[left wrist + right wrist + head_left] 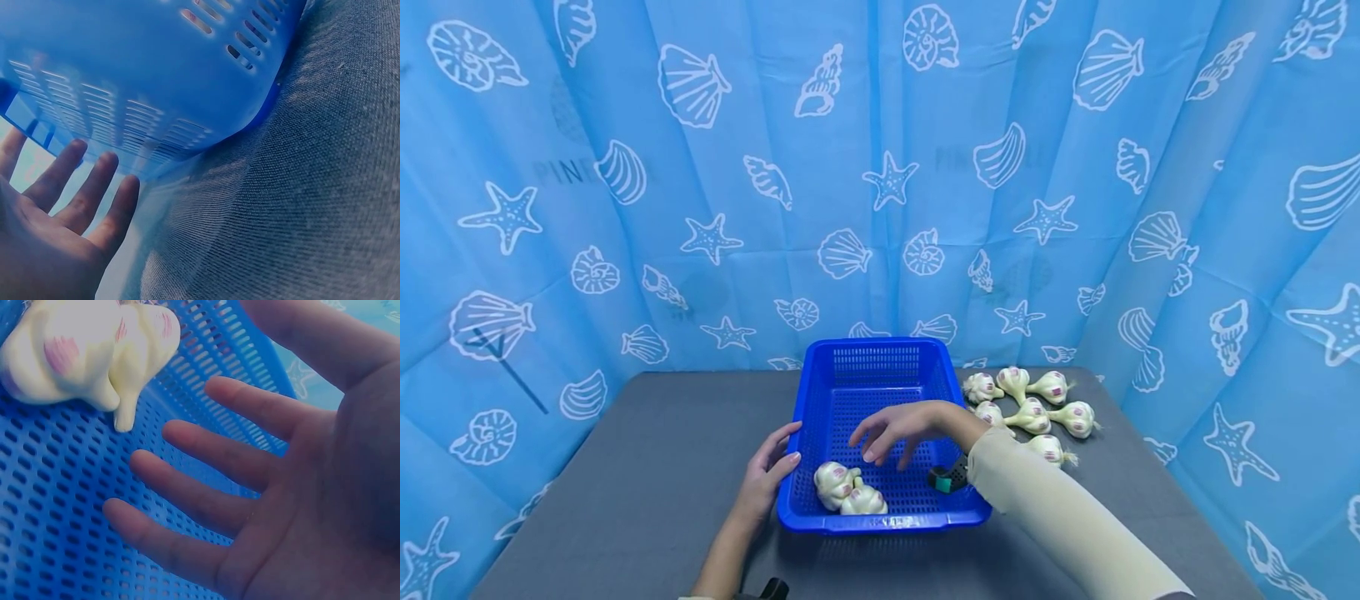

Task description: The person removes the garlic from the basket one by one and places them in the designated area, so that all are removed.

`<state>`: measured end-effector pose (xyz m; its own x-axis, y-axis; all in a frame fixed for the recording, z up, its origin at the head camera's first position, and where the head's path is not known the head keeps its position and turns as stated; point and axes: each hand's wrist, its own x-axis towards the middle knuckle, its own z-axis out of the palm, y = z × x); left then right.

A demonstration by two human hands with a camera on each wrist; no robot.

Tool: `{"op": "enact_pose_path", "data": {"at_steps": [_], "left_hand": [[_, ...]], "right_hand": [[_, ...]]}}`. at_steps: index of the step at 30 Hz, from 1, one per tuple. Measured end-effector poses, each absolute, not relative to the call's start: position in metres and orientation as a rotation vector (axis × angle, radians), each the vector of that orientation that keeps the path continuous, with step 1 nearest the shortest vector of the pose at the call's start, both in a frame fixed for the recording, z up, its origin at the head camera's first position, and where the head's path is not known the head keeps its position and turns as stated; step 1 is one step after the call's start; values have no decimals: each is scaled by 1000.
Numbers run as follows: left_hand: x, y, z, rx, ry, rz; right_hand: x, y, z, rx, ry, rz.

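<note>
Over the inside of a blue plastic basket [887, 523], my right hand [901, 427] hovers with its fingers spread and nothing in them. Two garlic bulbs, one garlic bulb [835, 485] behind another garlic bulb [865, 502], lie in the basket's near left corner. The right wrist view shows them beyond the fingertips, with the nearer bulb [62, 356] apart from the hand. My left hand [763, 477] rests at the basket's left rim, thumb and forefinger at the edge. In the left wrist view its fingers [94, 187] extend, loosely straight, by the outer wall.
Several more garlic bulbs [1030, 415] lie on the grey tabletop [692, 450] to the right of the basket, partly behind my right forearm. A blue curtain [880, 200] with white shell prints hangs around the table. A black wrist device [949, 475] sits below my right wrist.
</note>
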<state>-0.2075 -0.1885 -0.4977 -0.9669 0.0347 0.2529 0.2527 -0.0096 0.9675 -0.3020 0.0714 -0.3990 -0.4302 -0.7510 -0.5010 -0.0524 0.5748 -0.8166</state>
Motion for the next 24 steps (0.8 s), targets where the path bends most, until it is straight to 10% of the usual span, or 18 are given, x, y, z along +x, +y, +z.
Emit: {"op": "enact_pose_path", "data": {"at_steps": [24], "left_hand": [[-208, -190, -499, -318, -2119, -2112]], "right_hand": [[-297, 33, -421, -704, 1775, -805]]}}
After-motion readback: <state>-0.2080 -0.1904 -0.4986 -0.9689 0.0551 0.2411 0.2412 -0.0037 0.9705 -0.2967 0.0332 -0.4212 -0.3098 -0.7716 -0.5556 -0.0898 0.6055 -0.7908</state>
